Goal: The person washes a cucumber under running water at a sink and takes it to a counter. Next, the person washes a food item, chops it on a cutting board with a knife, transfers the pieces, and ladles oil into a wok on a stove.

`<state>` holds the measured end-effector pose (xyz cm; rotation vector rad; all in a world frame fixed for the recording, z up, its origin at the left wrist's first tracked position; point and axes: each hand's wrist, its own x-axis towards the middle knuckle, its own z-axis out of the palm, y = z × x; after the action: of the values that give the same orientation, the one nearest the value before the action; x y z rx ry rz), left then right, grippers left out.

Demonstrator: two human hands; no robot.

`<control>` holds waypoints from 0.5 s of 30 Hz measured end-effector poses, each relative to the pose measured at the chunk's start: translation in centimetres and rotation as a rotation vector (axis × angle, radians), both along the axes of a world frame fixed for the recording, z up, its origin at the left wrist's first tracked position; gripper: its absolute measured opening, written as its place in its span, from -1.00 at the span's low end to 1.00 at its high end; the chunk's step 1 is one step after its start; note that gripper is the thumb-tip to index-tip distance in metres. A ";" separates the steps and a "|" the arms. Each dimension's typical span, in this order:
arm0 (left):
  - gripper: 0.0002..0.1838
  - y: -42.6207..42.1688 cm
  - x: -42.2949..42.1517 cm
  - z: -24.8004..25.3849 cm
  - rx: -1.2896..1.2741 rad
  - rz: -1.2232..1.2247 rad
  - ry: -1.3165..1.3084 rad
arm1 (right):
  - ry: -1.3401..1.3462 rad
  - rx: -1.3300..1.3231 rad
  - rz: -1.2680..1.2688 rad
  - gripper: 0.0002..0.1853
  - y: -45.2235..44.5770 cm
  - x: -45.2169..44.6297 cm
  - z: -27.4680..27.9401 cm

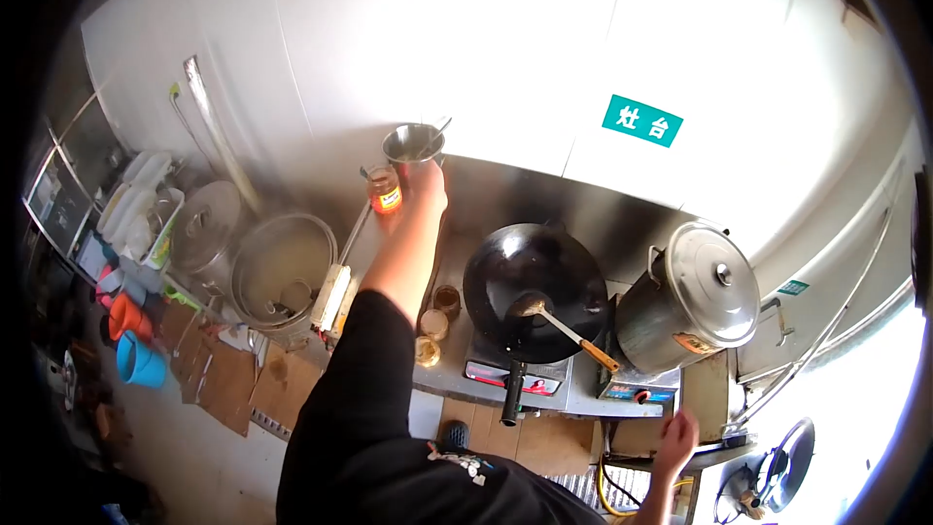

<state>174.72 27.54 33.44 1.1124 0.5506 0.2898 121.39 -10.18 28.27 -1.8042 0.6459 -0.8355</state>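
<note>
My left hand [426,185] reaches far forward, against the near side of a small steel pot [397,144] by the wall. The fingers are hidden, so I cannot tell whether they grip it. A utensil handle [442,124] leans out of that pot. Just left stands an open jar with red contents and a yellow label [386,196]. My right hand [677,442] hangs low at the right, in front of the counter, with fingers curled and nothing visible in them. Between my hands, a black wok [505,267] sits on a burner, and a wooden-handled spatula [573,335] rests in it.
Right of the wok stands a tall lidded steel stockpot [671,301]. Several small jars [433,325] stand beside my left forearm. At left are a large open pot [284,267] with cloudy liquid, a lidded pot [206,224] and a blue bucket [141,360].
</note>
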 end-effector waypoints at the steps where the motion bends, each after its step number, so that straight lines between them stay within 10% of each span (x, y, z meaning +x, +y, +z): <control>1: -0.65 0.0 -1.9 -0.2 0.010 -0.151 -0.004 | -0.098 -0.278 0.032 -0.86 -1.1 2.0 3.1; 7: -0.76 1.5 -23.6 -0.3 -0.069 -0.794 -0.160 | -0.568 -0.900 0.214 -0.71 -1.3 8.2 23.6; 13: -0.93 13.1 -40.8 -17.3 0.011 -0.445 0.197 | -1.037 -1.427 -0.030 -0.59 2.2 6.1 42.8; 14: -0.86 18.2 -41.2 -28.6 -0.201 -0.394 0.163 | -1.147 -1.520 -0.124 -0.54 3.0 6.0 45.9; 15: -0.88 17.1 -47.9 -23.1 0.146 -0.372 0.092 | -1.236 -1.547 -0.235 -0.52 4.8 5.2 49.2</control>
<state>126.84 44.64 10.33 1.3491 0.3974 -0.0465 126.56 -5.40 77.47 -1.7775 -0.9031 -2.7050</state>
